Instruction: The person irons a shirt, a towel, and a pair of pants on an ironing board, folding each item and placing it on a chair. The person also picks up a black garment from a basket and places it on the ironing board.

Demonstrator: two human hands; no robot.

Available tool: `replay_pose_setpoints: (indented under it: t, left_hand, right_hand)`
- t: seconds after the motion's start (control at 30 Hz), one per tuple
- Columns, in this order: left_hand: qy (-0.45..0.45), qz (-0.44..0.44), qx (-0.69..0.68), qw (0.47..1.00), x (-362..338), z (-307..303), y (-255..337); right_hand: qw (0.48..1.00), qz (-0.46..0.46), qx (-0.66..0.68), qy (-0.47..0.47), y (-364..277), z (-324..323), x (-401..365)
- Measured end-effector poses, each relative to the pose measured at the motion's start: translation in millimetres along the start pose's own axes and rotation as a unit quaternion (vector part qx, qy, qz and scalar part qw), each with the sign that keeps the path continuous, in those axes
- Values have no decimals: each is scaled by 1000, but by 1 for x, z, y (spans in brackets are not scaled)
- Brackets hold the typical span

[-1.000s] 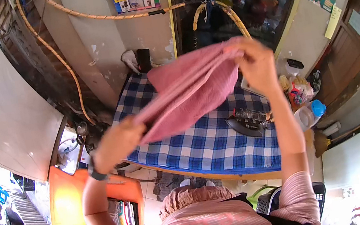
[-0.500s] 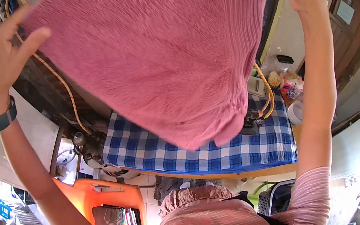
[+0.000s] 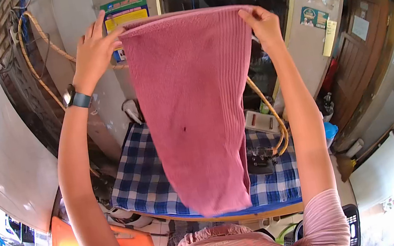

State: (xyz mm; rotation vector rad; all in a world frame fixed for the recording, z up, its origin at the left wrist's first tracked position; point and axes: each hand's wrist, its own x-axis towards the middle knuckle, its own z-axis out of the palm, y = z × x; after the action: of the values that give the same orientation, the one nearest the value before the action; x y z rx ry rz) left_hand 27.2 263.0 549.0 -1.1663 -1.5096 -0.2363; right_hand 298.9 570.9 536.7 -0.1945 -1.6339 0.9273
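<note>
Close in front of the person, the pink cloth [image 3: 194,107] is now hanging almost straight down, no longer billowing up and slanting as it was half a second ago, so its folded length and a small dark spot [image 3: 185,129] on its face are showing. Its upper edge is running nearly level between both hands. Both forearms are rising from the near side, held well apart and raised to either side of the cloth. The left hand [image 3: 94,54], with a watch [image 3: 79,99] at its wrist, is spreading most of its fingers upward and seems to be pinching the top left corner between thumb and a finger. The right hand [image 3: 266,25] is bending inward, its thumb and fingers closing on the top right corner. Beyond the cloth's lower part, a blue checked cover [image 3: 136,180] is spreading over the table, with a dark iron [image 3: 261,163] resting on its right side, just beside the pink cloth in view; farther off, a poster [image 3: 129,16] is hanging on the wall.
</note>
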Motion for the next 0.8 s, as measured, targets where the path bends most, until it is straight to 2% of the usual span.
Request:
replay_pose_setpoints:
  t: [0.03,0.1,0.13,0.17,0.23,0.27,0.3,0.33,0.37,0.4,0.43,0.47,0.5,0.57,0.67,0.7,0.73,0.77,0.8]
  left_hand:
    - [64,22,73,995,3,-5,3]
    - [100,3,67,993,8,-23,13]
    - [133,-12,56,989,5,-32,18]
    - [131,-14,58,990,-3,-40,20]
    - [102,-36,48,993,-27,-56,27]
    - [83,6,37,996,-50,-58,23]
    - [63,49,23,997,-79,-57,20]
    - [48,66,-20,996,-107,-60,29]
    - [32,82,-64,994,-139,-63,41]
    - [-75,58,-139,986,-180,-56,50]
    - [-151,57,-240,957,-233,-45,60]
    - [-130,27,-357,924,-237,-73,88]
    - [-178,-88,-485,852,-277,-72,111]
    - [-333,-112,-416,839,-384,-62,165]
    - [-341,-72,-416,840,-455,-75,222]
    - [-393,-85,-454,795,-474,-77,235]
    - [-439,-97,-488,748,-483,-79,241]
    - [-442,-99,-488,746,-483,-79,243]
    - [-502,-88,-488,709,-481,-76,242]
  right_hand:
    - [999,-42,-22,17,-16,-1,2]
    - [992,-111,13,56,-35,-3,3]
    - [985,-141,-64,73,-52,-6,-10]
    - [971,-170,-140,89,-71,-10,-31]
    - [967,-160,-197,30,-82,-22,-79]
    - [968,-174,-180,-16,-79,-29,-108]
    - [943,-222,-243,-41,-80,-33,-140]
    - [937,-245,-241,-57,-65,-38,-174]
    - [924,-215,-307,-78,-58,-42,-211]
    - [895,-215,-358,-154,-50,-52,-243]
    - [917,-98,-332,-199,-33,-56,-281]
    - [911,-84,-314,-255,-25,-54,-308]
    - [902,-67,-293,-311,-17,-54,-337]
    - [855,17,-308,-417,22,-62,-418]
    - [792,54,-316,-520,54,-69,-499]
    - [761,54,-331,-555,57,-68,-511]
    - [756,34,-341,-558,64,-68,-524]
    - [750,13,-352,-561,69,-66,-532]
    - [749,14,-350,-563,75,-69,-537]
